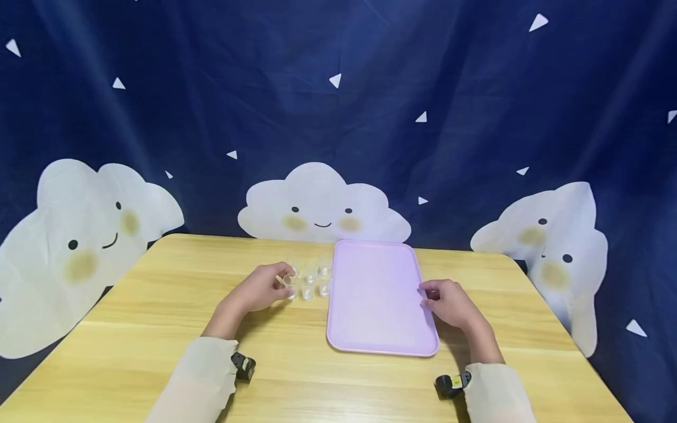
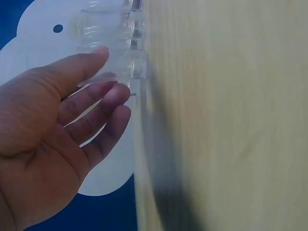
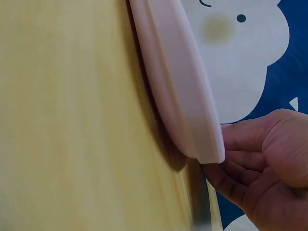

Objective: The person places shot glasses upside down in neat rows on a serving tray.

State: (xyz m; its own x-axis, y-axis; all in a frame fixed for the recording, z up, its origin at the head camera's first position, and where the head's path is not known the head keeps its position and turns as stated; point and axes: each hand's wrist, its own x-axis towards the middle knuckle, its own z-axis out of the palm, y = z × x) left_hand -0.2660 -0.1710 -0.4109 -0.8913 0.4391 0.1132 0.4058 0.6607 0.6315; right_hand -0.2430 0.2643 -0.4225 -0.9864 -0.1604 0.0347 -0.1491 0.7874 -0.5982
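Several small clear shot glasses (image 1: 308,288) stand close together on the table, just left of a lilac tray (image 1: 382,299). My left hand (image 1: 260,288) holds the nearest left shot glass (image 1: 290,288) between thumb and fingers. In the left wrist view the thumb lies across that glass's side, and the other fingers curl loosely behind it. My right hand (image 1: 451,302) grips the tray's right rim. In the right wrist view, the thumb lies along the pale tray edge (image 3: 180,82), and fingertips (image 3: 216,175) reach below the rim.
The wooden table (image 1: 280,376) carries the glasses and the tray. Behind it hangs a dark blue curtain (image 1: 285,117) with white triangles and smiling clouds. The tray's far end lies near the table's back edge. A small black camera sits on each wrist.
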